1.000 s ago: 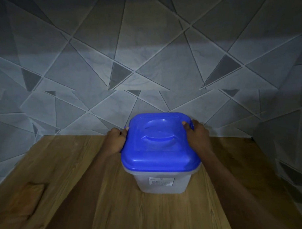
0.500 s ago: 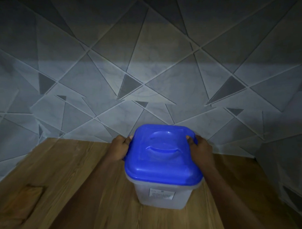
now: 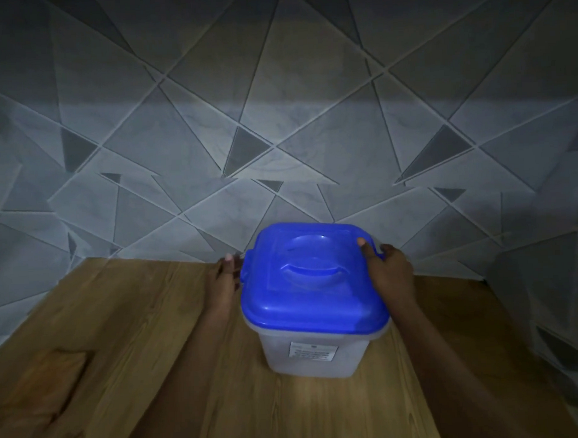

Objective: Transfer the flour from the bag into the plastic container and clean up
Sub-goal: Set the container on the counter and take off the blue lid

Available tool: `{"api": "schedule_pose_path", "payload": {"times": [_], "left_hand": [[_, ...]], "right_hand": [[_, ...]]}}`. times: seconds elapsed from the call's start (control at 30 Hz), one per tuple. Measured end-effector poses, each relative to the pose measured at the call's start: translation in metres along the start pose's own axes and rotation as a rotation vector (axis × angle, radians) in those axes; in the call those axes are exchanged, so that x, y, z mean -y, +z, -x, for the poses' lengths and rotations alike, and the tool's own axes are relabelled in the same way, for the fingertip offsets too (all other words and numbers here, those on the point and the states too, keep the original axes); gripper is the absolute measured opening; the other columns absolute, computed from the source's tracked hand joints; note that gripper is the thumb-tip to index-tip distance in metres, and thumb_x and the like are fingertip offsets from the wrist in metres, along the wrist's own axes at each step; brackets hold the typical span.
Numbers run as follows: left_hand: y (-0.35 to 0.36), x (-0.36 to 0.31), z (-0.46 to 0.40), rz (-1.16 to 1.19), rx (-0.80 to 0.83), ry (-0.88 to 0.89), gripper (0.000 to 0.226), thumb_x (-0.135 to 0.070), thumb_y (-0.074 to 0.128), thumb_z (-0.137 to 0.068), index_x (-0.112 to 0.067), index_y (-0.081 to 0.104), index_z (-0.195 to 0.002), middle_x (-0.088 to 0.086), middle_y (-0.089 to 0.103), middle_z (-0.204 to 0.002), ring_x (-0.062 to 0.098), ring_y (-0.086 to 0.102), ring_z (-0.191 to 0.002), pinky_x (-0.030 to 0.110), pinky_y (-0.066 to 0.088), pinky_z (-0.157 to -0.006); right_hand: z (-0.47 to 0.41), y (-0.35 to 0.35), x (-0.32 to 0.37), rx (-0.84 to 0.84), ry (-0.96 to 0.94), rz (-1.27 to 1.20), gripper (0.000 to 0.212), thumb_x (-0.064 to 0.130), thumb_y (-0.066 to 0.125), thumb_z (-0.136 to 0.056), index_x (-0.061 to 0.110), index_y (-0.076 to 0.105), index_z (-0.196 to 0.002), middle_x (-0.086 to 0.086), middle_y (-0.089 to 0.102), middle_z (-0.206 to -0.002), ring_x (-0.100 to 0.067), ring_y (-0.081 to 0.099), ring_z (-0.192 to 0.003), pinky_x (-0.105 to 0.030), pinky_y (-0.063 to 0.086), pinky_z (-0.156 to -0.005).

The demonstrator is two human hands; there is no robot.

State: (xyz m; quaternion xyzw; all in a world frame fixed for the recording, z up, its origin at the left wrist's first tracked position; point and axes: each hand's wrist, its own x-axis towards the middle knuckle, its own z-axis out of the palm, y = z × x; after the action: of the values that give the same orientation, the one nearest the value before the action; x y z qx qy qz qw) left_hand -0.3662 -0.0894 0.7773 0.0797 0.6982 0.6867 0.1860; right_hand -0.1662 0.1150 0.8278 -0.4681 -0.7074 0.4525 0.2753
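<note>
A translucent plastic container (image 3: 310, 354) with a white label stands on the wooden table (image 3: 128, 355), close to the back wall. Its blue lid (image 3: 311, 280) sits closed on top, with a moulded handle in the middle. My left hand (image 3: 225, 280) lies beside the lid's left clasp with the fingers stretched out toward the wall, touching or nearly touching the container's side. My right hand (image 3: 389, 271) holds the lid's right edge, thumb on top and fingers curled round the right clasp. No flour bag is in view.
A grey wall (image 3: 278, 137) with a triangle pattern rises right behind the container and turns forward on the right (image 3: 545, 291). The light is dim. A darker rectangular patch (image 3: 54, 371) marks the wood at the left.
The container has slid a little to the right and toward the wall. My left hand has let go of the lid's left edge and straightened its fingers; the right hand keeps its hold.
</note>
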Motion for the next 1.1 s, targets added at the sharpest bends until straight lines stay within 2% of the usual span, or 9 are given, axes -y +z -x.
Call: {"api": "schedule_pose_path", "payload": {"times": [0.1, 0.23, 0.4, 0.53, 0.77, 0.9, 0.97, 1.03, 1.1], "left_hand": [[0.014, -0.008, 0.016, 0.270, 0.326, -0.081, 0.053, -0.052, 0.043, -0.101, -0.008, 0.066, -0.118, 0.011, 0.071, -0.114, 0.026, 0.068, -0.103, 0.041, 0.057, -0.088], [0.021, -0.007, 0.011, 0.318, 0.332, -0.119, 0.065, -0.062, 0.056, -0.090, -0.013, 0.058, -0.133, 0.014, 0.064, -0.130, 0.032, 0.063, -0.117, 0.050, 0.052, -0.097], [0.020, -0.002, 0.001, 0.347, 0.308, -0.172, 0.080, -0.074, 0.064, -0.076, -0.022, 0.056, -0.137, 0.011, 0.059, -0.137, 0.033, 0.058, -0.125, 0.056, 0.043, -0.106], [0.015, 0.034, -0.042, 0.299, 0.280, -0.121, 0.074, -0.081, 0.058, -0.075, -0.039, 0.055, -0.136, -0.004, 0.047, -0.150, 0.026, 0.039, -0.142, 0.053, 0.035, -0.113], [0.040, -0.050, 0.033, 0.336, 0.257, 0.041, 0.074, -0.065, 0.069, -0.078, -0.013, 0.060, -0.131, 0.016, 0.062, -0.131, 0.038, 0.058, -0.122, 0.060, 0.043, -0.105], [0.068, -0.078, 0.054, 0.341, 0.293, 0.118, 0.044, -0.051, 0.052, -0.095, -0.011, 0.070, -0.088, 0.010, 0.071, -0.089, 0.026, 0.069, -0.081, 0.035, 0.058, -0.074], [0.091, -0.085, 0.064, 0.352, 0.266, 0.120, 0.036, -0.042, 0.055, -0.096, -0.008, 0.062, -0.088, 0.009, 0.064, -0.084, 0.023, 0.062, -0.074, 0.030, 0.053, -0.070], [0.115, -0.087, 0.072, 0.349, 0.171, 0.113, 0.023, -0.027, 0.062, -0.092, -0.005, 0.063, -0.100, 0.013, 0.064, -0.089, 0.024, 0.062, -0.079, 0.034, 0.053, -0.074], [0.137, -0.084, 0.075, 0.376, 0.075, 0.064, 0.011, -0.013, 0.065, -0.082, -0.003, 0.066, -0.088, 0.013, 0.064, -0.082, 0.025, 0.061, -0.076, 0.033, 0.053, -0.068]], "right_hand": [[0.004, 0.001, -0.002, 0.026, 0.022, -0.059, 0.064, 0.064, 0.047, -0.095, 0.003, 0.067, -0.102, -0.009, 0.069, -0.091, -0.024, 0.066, -0.088, -0.024, 0.043, -0.063], [-0.001, 0.005, 0.000, 0.076, 0.086, -0.149, 0.094, 0.088, 0.052, -0.068, 0.007, 0.067, -0.114, -0.012, 0.070, -0.111, -0.031, 0.067, -0.101, -0.042, 0.055, -0.087], [-0.004, 0.001, 0.007, 0.116, 0.218, -0.393, 0.042, 0.041, 0.081, -0.077, 0.007, 0.073, -0.099, -0.008, 0.076, -0.096, -0.029, 0.072, -0.090, -0.048, 0.059, -0.089], [-0.003, -0.005, 0.009, 0.138, 0.197, -0.445, 0.043, 0.029, 0.086, -0.073, 0.002, 0.071, -0.102, -0.010, 0.077, -0.093, -0.030, 0.074, -0.085, -0.045, 0.062, -0.079], [-0.010, -0.042, 0.017, 0.069, 0.000, -0.655, 0.020, 0.012, 0.081, -0.081, 0.011, 0.070, -0.097, -0.002, 0.072, -0.091, -0.014, 0.071, -0.080, -0.032, 0.059, -0.077], [-0.025, -0.072, -0.005, 0.012, 0.076, -0.788, 0.029, 0.003, 0.072, -0.087, -0.001, 0.068, -0.115, -0.017, 0.071, -0.108, -0.029, 0.069, -0.096, -0.042, 0.057, -0.089], [-0.033, -0.089, -0.024, 0.008, 0.133, -0.877, 0.031, -0.003, 0.063, -0.089, -0.003, 0.066, -0.119, -0.020, 0.071, -0.113, -0.032, 0.070, -0.102, -0.044, 0.058, -0.091], [-0.035, -0.107, -0.044, -0.055, 0.166, -0.952, 0.027, -0.007, 0.057, -0.090, -0.003, 0.067, -0.115, -0.018, 0.073, -0.106, -0.027, 0.072, -0.093, -0.035, 0.061, -0.079], [-0.033, -0.124, -0.061, -0.128, 0.169, -1.046, 0.021, -0.010, 0.054, -0.091, 0.001, 0.066, -0.105, -0.010, 0.072, -0.089, -0.018, 0.070, -0.076, -0.027, 0.060, -0.064]]}}
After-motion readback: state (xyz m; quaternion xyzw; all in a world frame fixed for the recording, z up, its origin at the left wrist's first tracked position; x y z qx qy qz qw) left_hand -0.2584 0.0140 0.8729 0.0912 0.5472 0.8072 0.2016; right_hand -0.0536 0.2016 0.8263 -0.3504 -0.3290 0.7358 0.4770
